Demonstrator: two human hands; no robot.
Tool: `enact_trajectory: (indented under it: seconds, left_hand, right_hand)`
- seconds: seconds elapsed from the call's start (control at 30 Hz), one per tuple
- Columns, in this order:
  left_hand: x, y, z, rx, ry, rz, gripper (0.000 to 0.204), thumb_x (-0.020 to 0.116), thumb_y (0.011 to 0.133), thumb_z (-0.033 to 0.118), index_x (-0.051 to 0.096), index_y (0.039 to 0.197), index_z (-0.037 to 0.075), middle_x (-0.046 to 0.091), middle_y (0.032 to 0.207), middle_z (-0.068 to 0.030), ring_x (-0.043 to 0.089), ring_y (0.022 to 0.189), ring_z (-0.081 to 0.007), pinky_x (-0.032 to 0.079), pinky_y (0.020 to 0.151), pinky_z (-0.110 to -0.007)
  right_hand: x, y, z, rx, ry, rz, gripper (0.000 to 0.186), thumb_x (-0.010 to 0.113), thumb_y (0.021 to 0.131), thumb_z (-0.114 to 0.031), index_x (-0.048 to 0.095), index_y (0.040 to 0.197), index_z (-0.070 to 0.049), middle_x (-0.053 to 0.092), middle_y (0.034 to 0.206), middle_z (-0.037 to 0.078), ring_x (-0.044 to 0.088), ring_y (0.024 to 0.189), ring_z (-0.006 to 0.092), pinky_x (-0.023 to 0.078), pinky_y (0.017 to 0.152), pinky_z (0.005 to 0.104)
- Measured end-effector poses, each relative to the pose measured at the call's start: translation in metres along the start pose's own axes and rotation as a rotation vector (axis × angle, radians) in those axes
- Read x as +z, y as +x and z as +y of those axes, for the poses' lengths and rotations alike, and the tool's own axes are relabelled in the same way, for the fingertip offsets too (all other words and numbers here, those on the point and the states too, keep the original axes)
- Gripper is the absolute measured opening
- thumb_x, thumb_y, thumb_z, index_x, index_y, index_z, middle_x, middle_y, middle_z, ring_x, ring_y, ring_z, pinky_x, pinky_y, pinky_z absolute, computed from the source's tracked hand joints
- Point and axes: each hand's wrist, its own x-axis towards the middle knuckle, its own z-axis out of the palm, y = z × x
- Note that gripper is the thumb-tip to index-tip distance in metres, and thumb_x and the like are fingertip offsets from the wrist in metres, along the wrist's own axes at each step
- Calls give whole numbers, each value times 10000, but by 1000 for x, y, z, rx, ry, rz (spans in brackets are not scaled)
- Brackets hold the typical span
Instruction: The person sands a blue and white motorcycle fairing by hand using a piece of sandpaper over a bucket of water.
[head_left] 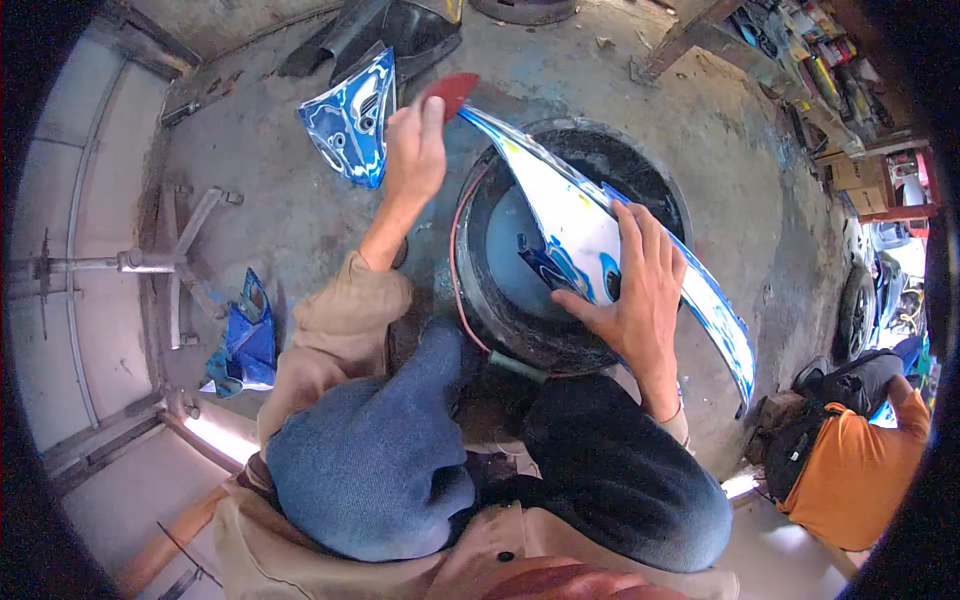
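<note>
Across the mouth of the round black tub (655, 190) lies a long, glossy panel (575, 215), white with blue markings, tapering to a point past the tub's far-left rim and curving into a slim tail beyond its right side. At that pointed end, the left hand (418, 148) pinches a thin, matte red pad (458, 92) between thumb and fingers; whether pad and panel touch, I cannot tell. Above the tub, the right hand (640, 285) rests on the panel, thumb splayed away from the fingers. Cloudy liquid (507, 250) fills the tub's lower part, and a thin reddish hose (459, 240) bends around its left wall. Left of the tub sits a shiny, roughly triangular blue-and-white piece (345, 120), well apart; denim-covered knees (370, 460) crowd its near side. Rough, stained concrete (770, 250) stretches rightward from the tub, giving the panel's tail side room.
</note>
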Motion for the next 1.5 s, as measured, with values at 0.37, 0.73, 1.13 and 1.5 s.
enact_trajectory:
  seconds: [0.37,0.73,1.13,1.5]
  left_hand:
    - [8,-3,-7,23,75,16,401,496,1180,293,738,1265,-16,764,1140,-231,698,1101,-405,502,997,-456]
    - [5,-7,-14,68,95,-63,413,481,1187,287,743,1307,-9,769,1246,-194,684,1160,-353,496,1022,-443]
    - [19,-24,14,202,14,-154,430,443,1192,315,753,1336,54,797,1237,-145,697,1128,-323,422,1065,-484]
    - [12,-32,17,236,2,-225,406,455,1182,299,757,1336,75,803,1241,-126,653,1105,-308,391,1092,-442]
  right_hand:
    - [2,-1,2,31,3,-1,1185,1032,604,-419,486,1601,-86,538,1616,207,505,1504,385,337,1242,568]
    - [2,1,-1,19,-16,18,1179,1034,604,-395,484,1597,-77,548,1604,216,516,1492,394,343,1235,567]
    - [2,0,3,55,-11,-2,1172,1027,614,-385,484,1605,-75,539,1610,207,504,1508,381,350,1229,571]
    - [6,1,1,32,-12,-3,1168,1023,624,-390,480,1607,-67,534,1620,207,498,1513,384,344,1233,575]
